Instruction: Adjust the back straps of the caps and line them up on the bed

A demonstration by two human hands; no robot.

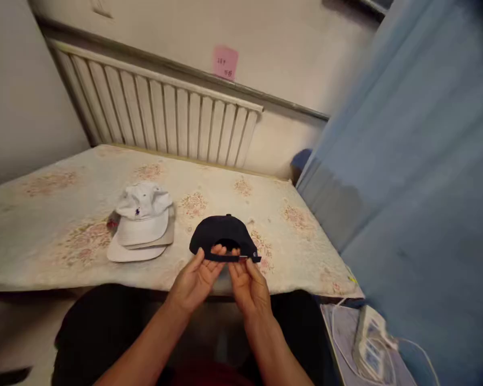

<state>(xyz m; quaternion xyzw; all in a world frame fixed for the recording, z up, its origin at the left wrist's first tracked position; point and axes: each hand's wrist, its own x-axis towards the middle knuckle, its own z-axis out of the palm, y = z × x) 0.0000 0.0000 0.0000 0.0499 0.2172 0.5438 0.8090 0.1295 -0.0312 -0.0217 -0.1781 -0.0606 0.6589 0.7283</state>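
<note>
Two hands (pixel 197 280) (pixel 250 285) pinching dark cap (pixel 221 229), small emblem (pixel 137 212) on white cap (pixel 143 230), illegible pink note (pixel 225 62)

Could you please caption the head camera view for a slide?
Left hand and right hand hold a dark cap at its back strap; stacked pale caps lie on a floral-patterned surface.

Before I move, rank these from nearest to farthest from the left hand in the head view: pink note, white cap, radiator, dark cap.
From the left hand:
1. Dark cap: directly ahead, touching it.
2. White cap: to the left, farther forward.
3. Radiator: ahead, at the far side.
4. Pink note: above and behind that.
</note>
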